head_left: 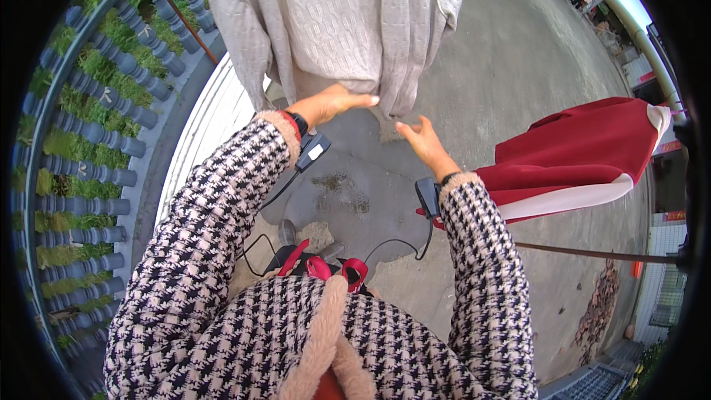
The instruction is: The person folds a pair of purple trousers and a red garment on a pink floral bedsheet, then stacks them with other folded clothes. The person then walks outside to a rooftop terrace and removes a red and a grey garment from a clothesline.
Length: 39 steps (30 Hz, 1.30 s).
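In the head view, the left hand (333,104) is pressing flat, fingers extended, against the lower hem of the grey knitted garment (341,18), which is hanging lengthwise just beyond both hands. The right hand (424,141) is hovering open and empty just right of and below that hem, slightly farther off, while a red garment (585,148) is hanging to the right over the concrete ground (518,52).

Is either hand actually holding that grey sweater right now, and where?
Left hand touches the hanging grey sweater at its bottom hem; a closed grip cannot be told. Right hand is open, just below it.
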### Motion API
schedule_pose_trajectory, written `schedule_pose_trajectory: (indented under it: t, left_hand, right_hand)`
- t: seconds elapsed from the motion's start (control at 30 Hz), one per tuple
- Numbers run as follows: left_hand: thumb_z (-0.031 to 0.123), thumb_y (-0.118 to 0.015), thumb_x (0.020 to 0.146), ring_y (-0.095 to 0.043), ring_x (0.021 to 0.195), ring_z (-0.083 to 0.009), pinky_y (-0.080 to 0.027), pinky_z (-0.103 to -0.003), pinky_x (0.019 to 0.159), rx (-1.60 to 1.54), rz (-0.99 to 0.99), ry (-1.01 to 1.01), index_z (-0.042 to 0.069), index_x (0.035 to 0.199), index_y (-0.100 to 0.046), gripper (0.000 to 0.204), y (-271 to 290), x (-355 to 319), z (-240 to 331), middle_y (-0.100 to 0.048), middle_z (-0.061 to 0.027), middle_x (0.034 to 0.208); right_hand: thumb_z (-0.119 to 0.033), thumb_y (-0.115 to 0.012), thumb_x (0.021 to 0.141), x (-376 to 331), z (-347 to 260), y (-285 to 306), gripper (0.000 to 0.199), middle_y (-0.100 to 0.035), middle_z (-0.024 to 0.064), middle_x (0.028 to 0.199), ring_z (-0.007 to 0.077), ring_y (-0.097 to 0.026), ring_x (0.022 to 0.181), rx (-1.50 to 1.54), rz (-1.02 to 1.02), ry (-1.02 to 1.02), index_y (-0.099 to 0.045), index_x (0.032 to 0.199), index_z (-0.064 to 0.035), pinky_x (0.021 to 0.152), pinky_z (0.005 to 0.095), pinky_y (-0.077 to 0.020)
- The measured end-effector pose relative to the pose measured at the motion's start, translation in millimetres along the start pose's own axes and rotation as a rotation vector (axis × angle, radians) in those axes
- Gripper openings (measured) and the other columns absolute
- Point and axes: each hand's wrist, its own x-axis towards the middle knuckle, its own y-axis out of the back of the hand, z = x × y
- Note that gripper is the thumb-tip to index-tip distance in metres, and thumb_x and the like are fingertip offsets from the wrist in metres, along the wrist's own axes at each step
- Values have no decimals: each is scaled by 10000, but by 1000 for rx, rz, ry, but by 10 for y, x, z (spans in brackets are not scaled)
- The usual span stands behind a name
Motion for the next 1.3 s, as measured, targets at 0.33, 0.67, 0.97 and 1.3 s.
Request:
schedule_pose_trajectory:
  t: [0.33, 0.67, 0.97, 1.3]
  left_hand:
    - [226, -675, 805, -429, 1232, -283, -443, -373, 914, -38, 425, 115, 39, 1405, -271, 747, 342, -250, -991, -335, -158, 1424]
    - [231, -676, 752, -302, 1313, -332, -286, -378, 1061, 103, 657, -227, 53, 1446, -156, 885, 691, -329, -648, -258, -244, 1440]
    - [211, -622, 838, -597, 859, -185, -506, -322, 687, -81, 391, -148, 47, 1405, -270, 686, 689, -377, -433, -455, -150, 1295]
    - [228, -637, 825, -538, 1033, -213, -470, -363, 802, -195, 608, -165, 22, 1372, -299, 675, 1573, -468, -765, -501, -132, 1217]
  right_hand:
    - [-270, -631, 826, -30, 735, -273, 448, -620, 84, 822, 133, -591, 595, 206, -45, -198, -501, 1139, 24, 490, 279, -473]
    - [-199, -563, 890, 153, 95, -673, 441, -580, 110, 1097, 172, -627, 777, 126, -244, -135, -424, 1262, -9, 636, 308, -525]
    - [-192, -558, 872, 1065, 680, -742, 456, -540, 161, 1086, 176, -609, 720, 124, 279, 302, -344, 1215, 18, 515, 287, -500]
    - [-142, -534, 859, 92, 1973, -782, 367, -525, 189, 1075, 270, -565, 929, 337, 771, -9, -385, 1125, 63, 660, 356, -493]
